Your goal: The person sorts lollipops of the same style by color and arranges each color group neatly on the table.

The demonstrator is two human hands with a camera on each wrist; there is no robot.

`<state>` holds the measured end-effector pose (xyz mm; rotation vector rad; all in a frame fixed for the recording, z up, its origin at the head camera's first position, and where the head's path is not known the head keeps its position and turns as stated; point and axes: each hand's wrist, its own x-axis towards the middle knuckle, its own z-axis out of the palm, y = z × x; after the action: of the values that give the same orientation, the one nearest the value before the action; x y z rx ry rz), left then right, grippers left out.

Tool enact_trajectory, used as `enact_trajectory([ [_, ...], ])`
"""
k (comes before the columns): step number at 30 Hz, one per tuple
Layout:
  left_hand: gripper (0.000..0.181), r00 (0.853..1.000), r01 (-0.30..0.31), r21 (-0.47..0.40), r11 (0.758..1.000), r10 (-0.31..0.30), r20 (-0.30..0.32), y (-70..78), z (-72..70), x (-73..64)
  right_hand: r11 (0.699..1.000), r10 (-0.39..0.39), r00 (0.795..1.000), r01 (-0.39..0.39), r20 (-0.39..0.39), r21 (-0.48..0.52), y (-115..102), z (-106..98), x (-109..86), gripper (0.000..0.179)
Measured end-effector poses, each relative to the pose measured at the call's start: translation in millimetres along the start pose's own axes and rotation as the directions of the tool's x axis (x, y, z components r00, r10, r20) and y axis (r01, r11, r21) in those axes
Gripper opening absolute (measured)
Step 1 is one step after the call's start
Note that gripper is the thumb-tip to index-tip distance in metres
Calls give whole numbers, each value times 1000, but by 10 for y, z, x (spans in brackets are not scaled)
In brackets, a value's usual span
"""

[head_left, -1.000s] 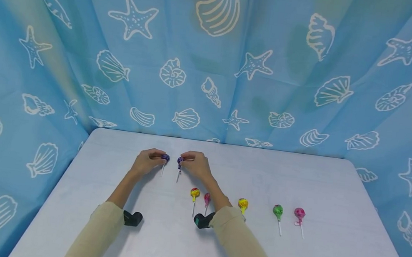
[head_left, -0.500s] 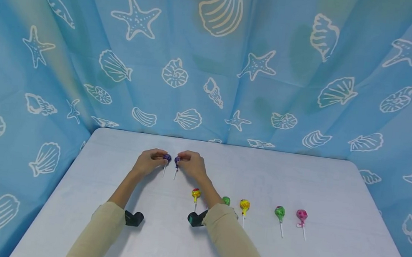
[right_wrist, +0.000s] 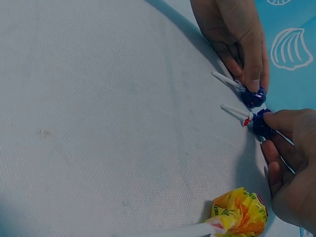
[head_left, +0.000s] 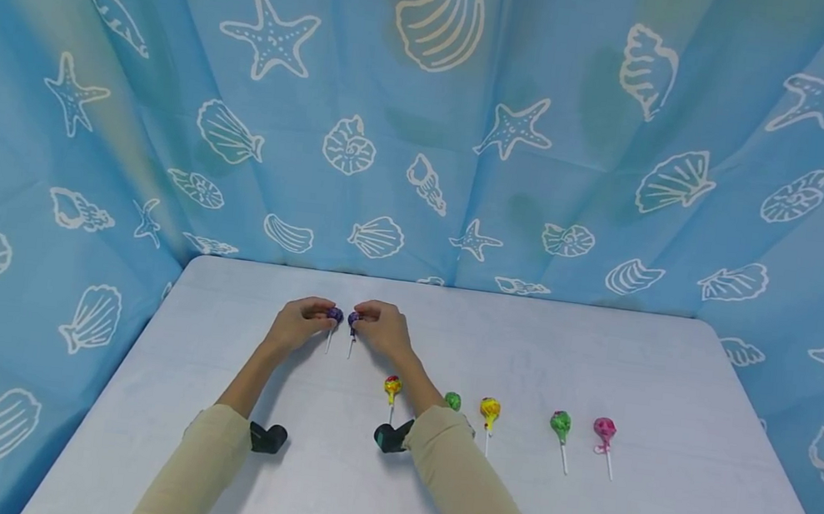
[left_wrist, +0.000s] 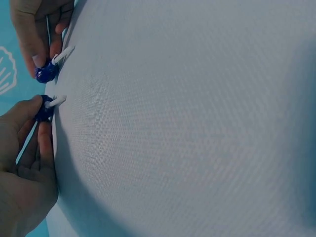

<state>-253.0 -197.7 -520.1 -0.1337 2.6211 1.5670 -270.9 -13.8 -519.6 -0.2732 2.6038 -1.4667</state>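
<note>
At the far left of the table in the head view, my left hand (head_left: 294,324) pinches a purple-wrapped lollipop (head_left: 335,314) by its candy head. Just to its right, my right hand (head_left: 385,331) pinches a second purple lollipop (head_left: 354,318). A small gap separates the two heads, and both white sticks point back toward me. In the right wrist view, this second purple lollipop (right_wrist: 263,124) shows a bit of red at the base of its wrapper. A yellow lollipop (head_left: 392,386) lies below my right hand, close to the forearm.
A green lollipop (head_left: 452,400), partly covered by my right sleeve, and another yellow lollipop (head_left: 490,410) lie beside that forearm. Farther right are a green lollipop (head_left: 560,424) and a pink lollipop (head_left: 605,432). A blue shell-print curtain (head_left: 426,124) stands behind the white table (head_left: 523,344).
My right hand has moved slightly left, bringing its purple lollipop closer to the other one. My right forearm now covers a pink lollipop and uncovers part of a green one. The left hand stays nearly still.
</note>
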Motion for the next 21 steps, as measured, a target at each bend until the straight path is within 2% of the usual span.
enact_trajectory([
  [21, 41, 1000, -30, -34, 999, 30, -5, -31, -20, 1, 1000, 1, 1000, -1, -3, -19, -5, 27, 18, 23],
])
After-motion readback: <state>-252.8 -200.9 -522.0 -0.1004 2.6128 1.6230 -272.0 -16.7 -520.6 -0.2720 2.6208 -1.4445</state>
